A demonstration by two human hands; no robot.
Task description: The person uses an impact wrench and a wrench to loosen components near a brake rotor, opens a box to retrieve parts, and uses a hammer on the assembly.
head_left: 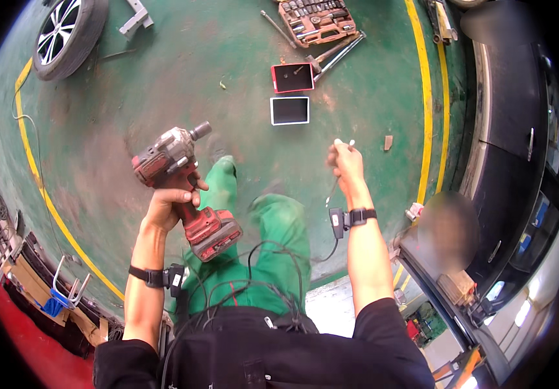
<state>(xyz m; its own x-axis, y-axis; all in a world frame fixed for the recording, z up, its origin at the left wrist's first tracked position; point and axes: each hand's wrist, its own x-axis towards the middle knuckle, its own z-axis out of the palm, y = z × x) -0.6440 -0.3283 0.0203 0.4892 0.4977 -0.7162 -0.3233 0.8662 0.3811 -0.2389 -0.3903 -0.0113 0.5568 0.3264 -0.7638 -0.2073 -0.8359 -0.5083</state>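
My left hand [174, 202] is wrapped round the grip of a red and grey cordless impact wrench [168, 155]. A dark socket [200, 130] on its nose points up and to the right, and its battery pack [213, 233] hangs low over my green trouser leg. My right hand [345, 159] is held out over the floor with the fingers closed. A small white tip [351, 143] shows at those fingers; what it belongs to cannot be made out. A thin dark strand runs below the hand.
Ahead on the green floor lie a red-rimmed tray [273, 79] with small parts, a white-rimmed tray [290, 123], a hammer [315, 65], a long bar [340, 57] and an opened socket set [321, 27]. A wheel [83, 40] lies far left. A dark car [510, 123] stands at the right.
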